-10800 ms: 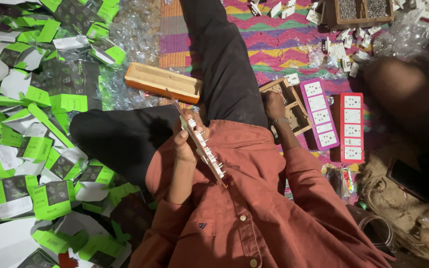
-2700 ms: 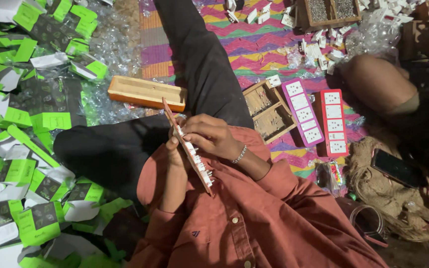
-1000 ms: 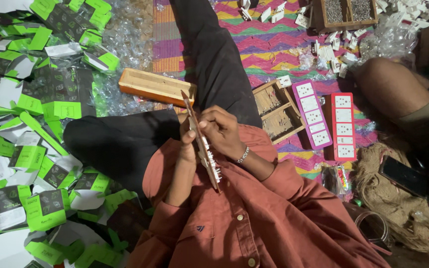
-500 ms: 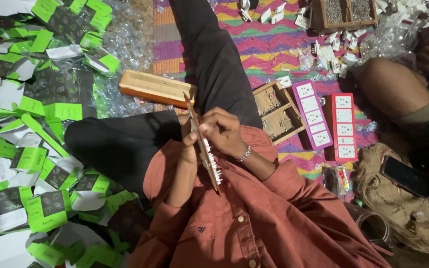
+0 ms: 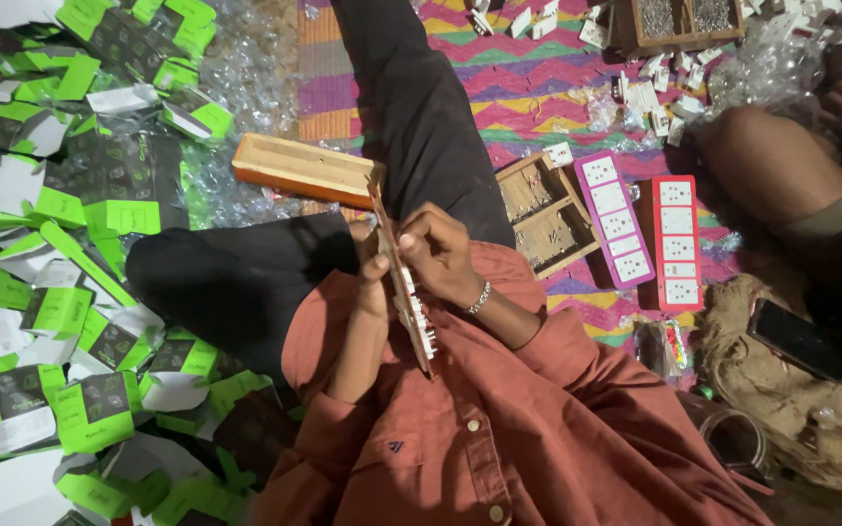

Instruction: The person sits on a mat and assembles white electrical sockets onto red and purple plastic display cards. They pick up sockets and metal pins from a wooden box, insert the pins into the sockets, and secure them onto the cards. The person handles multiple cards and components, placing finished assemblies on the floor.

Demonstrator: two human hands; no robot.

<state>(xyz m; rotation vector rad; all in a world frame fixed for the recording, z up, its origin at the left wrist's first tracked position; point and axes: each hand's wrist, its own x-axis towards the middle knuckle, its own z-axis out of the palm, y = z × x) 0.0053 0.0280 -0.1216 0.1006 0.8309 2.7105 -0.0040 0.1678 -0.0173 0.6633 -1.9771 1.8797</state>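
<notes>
Since half a second ago, little has shifted: our strip (image 5: 403, 282) stays upright at mid-frame.
We clamp our left hand (image 5: 374, 268) fingers on its edge while our right hand (image 5: 438, 251) fingers pinch its face; we'd steady it against the knee, working piece by piece, wooden box (image 5: 306, 170) just above.

a zigzag-striped woven mat (image 5: 538, 73) covers the floor, dimly lit at the edges.

Both hands are raised close before the chest, forearms bent upward in rust-red sleeves. The left hand (image 5: 374, 278) grips from the left; the right hand (image 5: 440, 255), wearing a wrist bracelet, curls its fingertips (image 5: 409, 242) inward.
</notes>
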